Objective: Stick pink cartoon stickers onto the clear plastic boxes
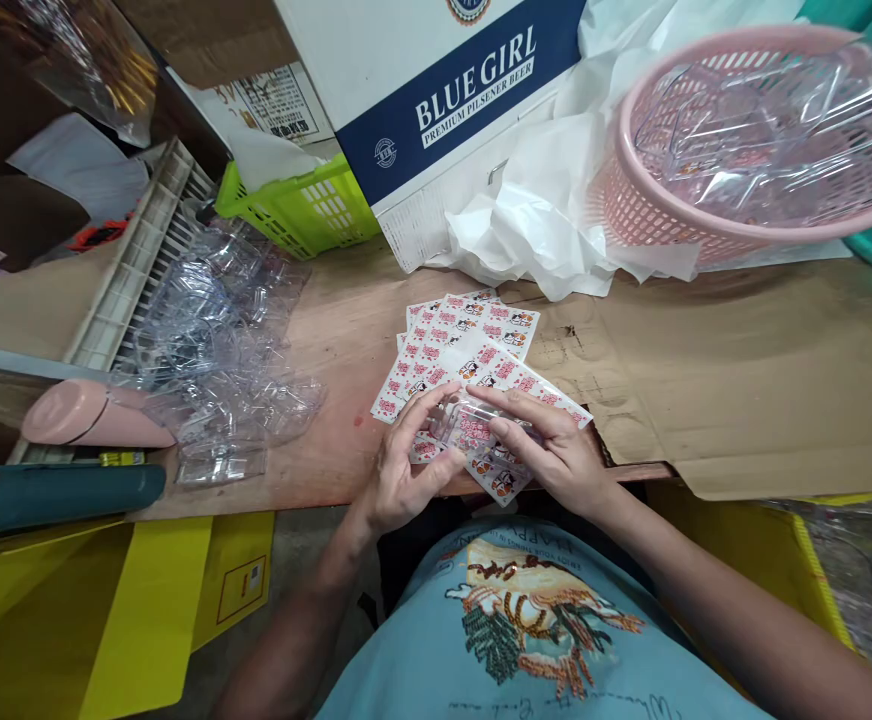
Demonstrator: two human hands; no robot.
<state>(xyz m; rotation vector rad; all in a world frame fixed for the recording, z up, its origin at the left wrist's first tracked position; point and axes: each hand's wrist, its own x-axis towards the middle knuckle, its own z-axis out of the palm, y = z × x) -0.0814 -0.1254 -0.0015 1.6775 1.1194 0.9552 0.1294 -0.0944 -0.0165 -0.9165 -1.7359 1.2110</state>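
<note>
Between my two hands is a small clear plastic box (470, 424) with a pink-lettered label showing on it. My left hand (415, 462) holds its left side, thumb near the lower edge and fingers at the top. My right hand (556, 445) holds the right side, with the thumb on the face and the index finger along the top edge. Beneath and behind the box, overlapping sticker sheets (447, 330) with cat pictures and pink writing lie on the table.
Clear plastic pieces (211, 320) pile up at the left beside a pink bottle (91, 413) and a dark teal bottle (76, 496). Behind stand a green basket (308, 210), a beer carton (466, 90) and a pink basket (751, 230) of clear plastic. White paper (541, 210) lies crumpled between.
</note>
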